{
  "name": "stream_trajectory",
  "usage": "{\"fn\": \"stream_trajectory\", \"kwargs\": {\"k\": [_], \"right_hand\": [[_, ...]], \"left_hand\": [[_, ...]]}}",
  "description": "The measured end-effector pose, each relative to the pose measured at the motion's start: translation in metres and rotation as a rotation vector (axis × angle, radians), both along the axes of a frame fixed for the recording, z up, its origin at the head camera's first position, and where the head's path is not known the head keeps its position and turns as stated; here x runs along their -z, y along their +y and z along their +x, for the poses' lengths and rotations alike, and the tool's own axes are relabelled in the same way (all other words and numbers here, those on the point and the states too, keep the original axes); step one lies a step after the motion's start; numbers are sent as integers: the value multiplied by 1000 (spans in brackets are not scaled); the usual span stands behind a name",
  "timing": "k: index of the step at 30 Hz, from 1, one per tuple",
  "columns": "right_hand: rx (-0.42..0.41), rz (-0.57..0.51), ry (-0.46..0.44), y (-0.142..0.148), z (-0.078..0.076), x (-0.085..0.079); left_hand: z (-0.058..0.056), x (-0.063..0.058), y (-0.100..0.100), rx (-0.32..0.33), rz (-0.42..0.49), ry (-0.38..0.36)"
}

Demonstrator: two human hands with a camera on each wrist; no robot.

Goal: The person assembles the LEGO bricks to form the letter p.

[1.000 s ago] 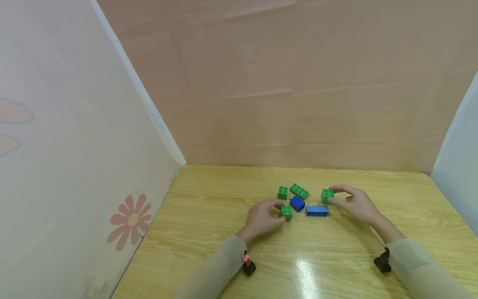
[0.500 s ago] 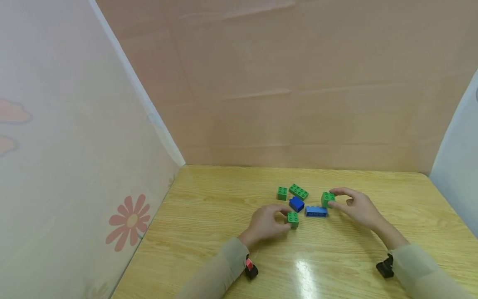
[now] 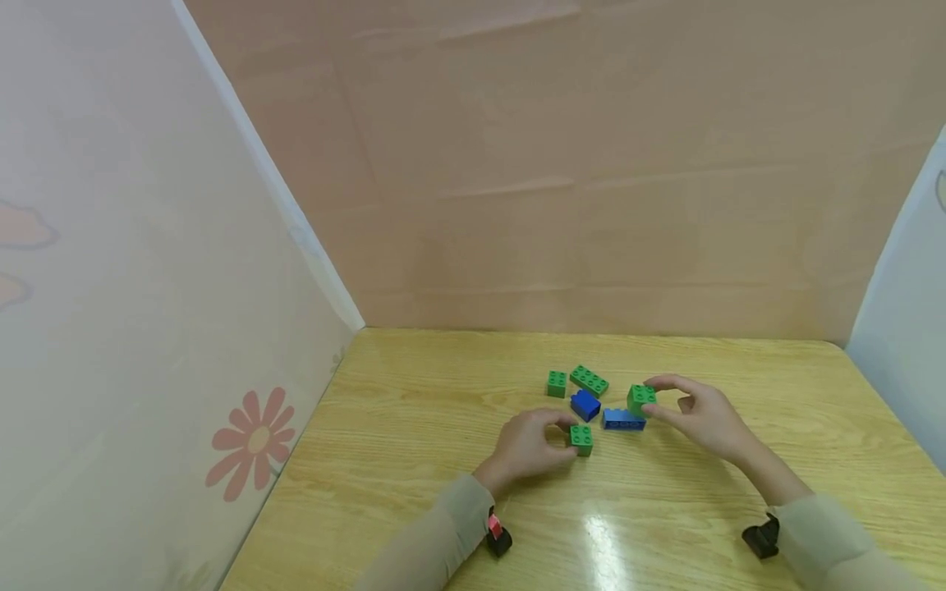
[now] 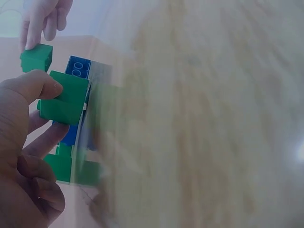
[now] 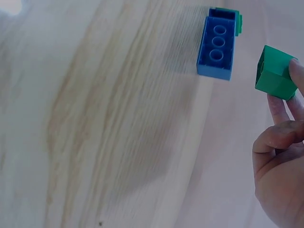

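Note:
My left hand (image 3: 528,447) pinches a square green building brick (image 3: 580,441), studs up, between thumb and fingers near the tabletop. In the left wrist view the thumb presses one smooth face of this brick (image 4: 71,88). My right hand (image 3: 702,417) holds another green brick (image 3: 640,399) by its side, raised above the table. From the right wrist view this brick (image 5: 275,73) is tilted, partly covered by the thumb. It overlaps the right end of a long blue brick (image 3: 621,421) in the head view. That blue brick lies on its side, its hollow underside facing me.
A darker blue brick (image 3: 585,405) lies tipped over left of the long blue one. Behind it sit a square green brick (image 3: 557,384) and a long green brick (image 3: 589,379). A brown backdrop (image 3: 576,205) rises at the table's far edge.
My left hand has brought its green brick rightward and closer to me. My right hand has lowered its brick slightly and shifted it left, over the end of the long blue brick.

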State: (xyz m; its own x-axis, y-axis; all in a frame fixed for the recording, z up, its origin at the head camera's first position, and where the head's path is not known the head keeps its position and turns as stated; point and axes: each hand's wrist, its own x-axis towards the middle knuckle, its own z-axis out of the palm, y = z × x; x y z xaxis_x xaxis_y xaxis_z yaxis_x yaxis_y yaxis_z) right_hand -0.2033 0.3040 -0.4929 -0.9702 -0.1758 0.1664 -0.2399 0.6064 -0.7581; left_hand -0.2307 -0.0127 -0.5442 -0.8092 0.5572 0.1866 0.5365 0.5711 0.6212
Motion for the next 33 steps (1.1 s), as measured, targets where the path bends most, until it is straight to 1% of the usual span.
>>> {"fn": "stream_trajectory", "kwargs": {"k": [9,11,16,22,26,33], "right_hand": [[-25,-13,24,-11,6,1],[-23,-22,26,-14,7,1],[-49,-49,55,-21,10,2],[-68,-61,52,-29,11,4],[-89,-78,46,-35,11,5],[-129,-123,66,-48,13,9]], "left_hand": [[0,2,0,-11,13,-24],[0,2,0,-12,12,-30],[-1,3,0,-10,8,-46],[-4,5,0,-2,8,-46],[-4,4,0,1,11,-48],[-4,1,-1,8,21,-89]]}}
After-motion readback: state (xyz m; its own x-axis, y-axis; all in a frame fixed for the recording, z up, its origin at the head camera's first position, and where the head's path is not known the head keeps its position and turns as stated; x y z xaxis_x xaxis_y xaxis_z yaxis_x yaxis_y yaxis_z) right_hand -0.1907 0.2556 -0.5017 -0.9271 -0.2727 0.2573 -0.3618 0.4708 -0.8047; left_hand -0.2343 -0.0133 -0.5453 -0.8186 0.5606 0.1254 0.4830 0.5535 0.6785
